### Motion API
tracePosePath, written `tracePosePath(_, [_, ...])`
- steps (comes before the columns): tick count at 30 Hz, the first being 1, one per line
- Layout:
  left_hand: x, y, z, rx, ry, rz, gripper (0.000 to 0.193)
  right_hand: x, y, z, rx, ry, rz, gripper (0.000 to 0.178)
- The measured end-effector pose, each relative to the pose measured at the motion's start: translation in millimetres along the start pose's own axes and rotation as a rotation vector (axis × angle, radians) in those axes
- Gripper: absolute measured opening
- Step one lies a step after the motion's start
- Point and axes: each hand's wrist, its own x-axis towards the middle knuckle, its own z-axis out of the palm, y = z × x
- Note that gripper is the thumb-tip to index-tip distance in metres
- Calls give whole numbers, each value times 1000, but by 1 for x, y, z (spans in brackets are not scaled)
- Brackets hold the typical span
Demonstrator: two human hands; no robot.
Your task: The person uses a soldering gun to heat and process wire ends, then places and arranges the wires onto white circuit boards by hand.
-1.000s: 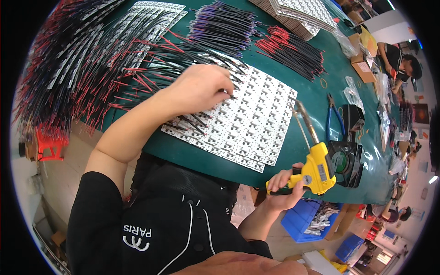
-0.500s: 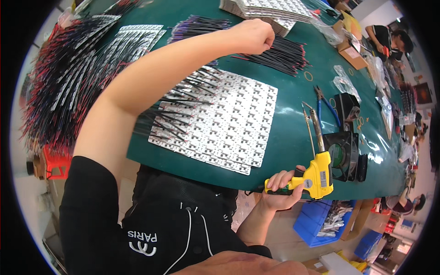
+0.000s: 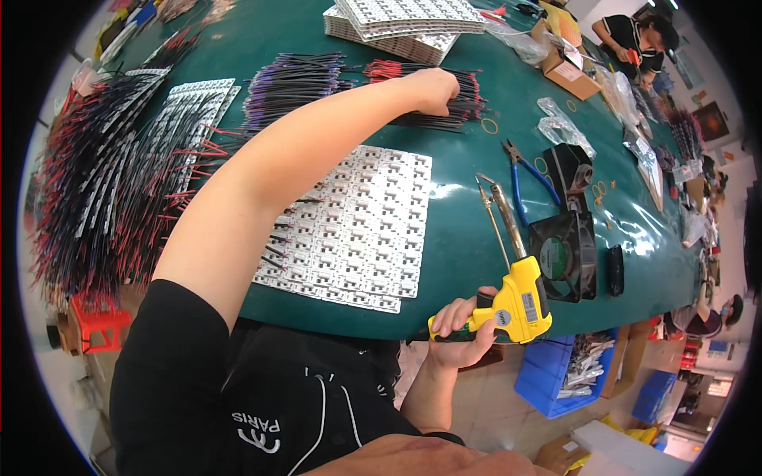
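My left hand [image 3: 436, 91] reaches across the table, fingers curled down onto a bundle of black and red wires [image 3: 471, 103]. Whatever the fingertips pinch is hidden. My right hand [image 3: 459, 327] is wrapped around the handle of a yellow soldering gun [image 3: 520, 305]; its metal tip and thin feed tube point away from me. Between my arms lie overlapping white circuit board panels [image 3: 373, 230] with rows of small pads. A few black wires stick out at their left side, partly covered by my left forearm.
A purple and black wire bundle [image 3: 294, 83] lies farther left. Wired panels [image 3: 103, 182] pile up at the far left; a stack of white panels [image 3: 397, 36] stands at the back. To the right are blue-handled pliers [image 3: 533, 186], a black fan [image 3: 563, 258] and a carton [image 3: 565, 67].
The view has shifted, so the table's things appear farther left. My left hand has come down onto the wire bundle, its fingers now pointing downward. My right hand keeps its grip on the soldering gun.
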Motion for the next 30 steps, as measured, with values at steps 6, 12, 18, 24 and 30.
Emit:
tracePosePath(6, [-3, -20, -6, -221, 586, 43, 21, -3, -1, 2, 65, -21, 52, 45])
tracePosePath(12, [-37, -4, -66, -823, 706, 251, 16, -1, -1, 6, 40, -29, 41, 44])
tracePosePath(18, [-63, 13, -52, -1059, 569, 334, 22, -1, 1, 2, 39, -23, 37, 43])
tracePosePath(24, [-72, 7, -35, -1205, 568, 158, 25, -2, 0, 8, -48, 67, 97, 38])
tracePosePath(30, [-87, 3, -49, -1241, 583, 285, 20, -2, -2, 3, -56, -20, 84, 33])
